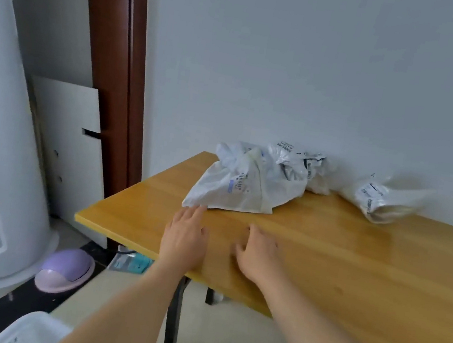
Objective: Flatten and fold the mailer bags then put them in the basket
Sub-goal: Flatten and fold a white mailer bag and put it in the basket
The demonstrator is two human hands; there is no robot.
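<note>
Head view: left hand [183, 237] fingers [196, 211] extended, tips touching the corner of a white mailer bag [241, 190] on the wooden surface [353, 259]. Right hand [258, 255] fingers loosely spread, holding nothing. More crumpled bags [378, 198] beyond. White basket [30, 331] below left.

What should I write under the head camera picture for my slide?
Two open hands, left hand and right hand, reach over a wooden table toward crumpled mailer bags by the wall.
</note>
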